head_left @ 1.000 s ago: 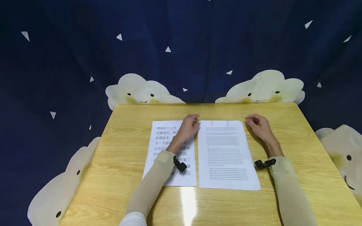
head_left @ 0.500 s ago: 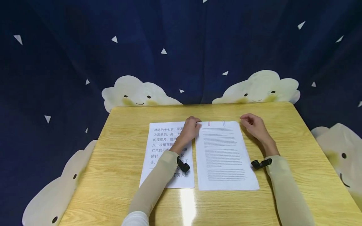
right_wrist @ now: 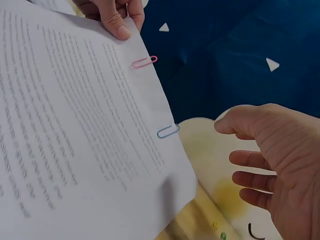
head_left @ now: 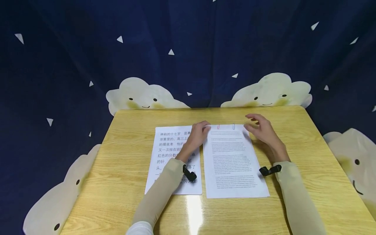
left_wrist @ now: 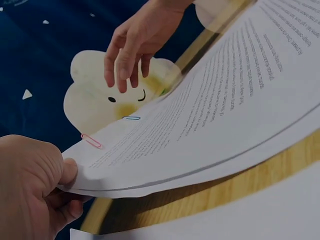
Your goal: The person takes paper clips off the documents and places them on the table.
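My left hand (head_left: 199,133) pinches the top left corner of the right-hand stack of printed sheets (head_left: 232,160), thumb on the top face. The stack's top end is raised and curved in the left wrist view. A pink paper clip (right_wrist: 144,62) and a blue paper clip (right_wrist: 168,131) sit on its top edge. Close to the top right corner, my right hand (head_left: 262,129) holds nothing. In the right wrist view its fingers (right_wrist: 252,180) are loosely bent, apart from the paper.
A second sheet or stack with large Chinese print (head_left: 167,153) lies to the left, partly under my left forearm. Both rest on a wooden table (head_left: 129,137). A dark blue curtain (head_left: 194,52) with cloud figures hangs behind its far edge.
The left hand has taken hold of the right-hand stack's corner and raised its top end. My right hand has moved left towards the other corner, its fingers spreading.
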The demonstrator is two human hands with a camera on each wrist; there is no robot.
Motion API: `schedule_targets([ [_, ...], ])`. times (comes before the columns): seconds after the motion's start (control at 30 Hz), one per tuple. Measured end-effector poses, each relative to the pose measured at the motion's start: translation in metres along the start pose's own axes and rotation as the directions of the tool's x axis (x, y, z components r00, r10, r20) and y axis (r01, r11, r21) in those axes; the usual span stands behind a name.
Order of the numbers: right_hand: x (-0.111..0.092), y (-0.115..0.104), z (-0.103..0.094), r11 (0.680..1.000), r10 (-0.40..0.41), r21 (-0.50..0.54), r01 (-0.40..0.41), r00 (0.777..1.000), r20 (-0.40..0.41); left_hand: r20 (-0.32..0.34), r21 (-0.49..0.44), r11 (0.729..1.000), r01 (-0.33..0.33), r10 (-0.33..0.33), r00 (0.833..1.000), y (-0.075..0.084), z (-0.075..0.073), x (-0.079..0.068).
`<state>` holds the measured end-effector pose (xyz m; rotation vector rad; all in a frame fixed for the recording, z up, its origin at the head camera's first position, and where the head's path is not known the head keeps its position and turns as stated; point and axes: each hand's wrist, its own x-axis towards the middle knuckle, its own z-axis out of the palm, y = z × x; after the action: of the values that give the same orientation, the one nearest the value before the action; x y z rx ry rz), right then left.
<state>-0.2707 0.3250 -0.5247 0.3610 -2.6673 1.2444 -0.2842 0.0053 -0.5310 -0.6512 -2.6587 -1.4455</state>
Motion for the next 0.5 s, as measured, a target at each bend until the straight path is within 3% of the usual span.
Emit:
schedule_targets([
  [0.23, 0.004, -0.014, -0.003, 0.994, -0.112, -0.010, 0.112, 0.994, -0.008, -0.037, -0.070, 0.997, -0.020, 0.018, 0.999, 0.005, -0.003, -0.005],
  [0.5, 0.006, -0.036, -0.010, 0.990, -0.136, -0.019, 0.136, 0.991, 0.001, -0.082, -0.164, 0.986, -0.029, 0.016, 0.997, 0.013, -0.004, -0.010],
])
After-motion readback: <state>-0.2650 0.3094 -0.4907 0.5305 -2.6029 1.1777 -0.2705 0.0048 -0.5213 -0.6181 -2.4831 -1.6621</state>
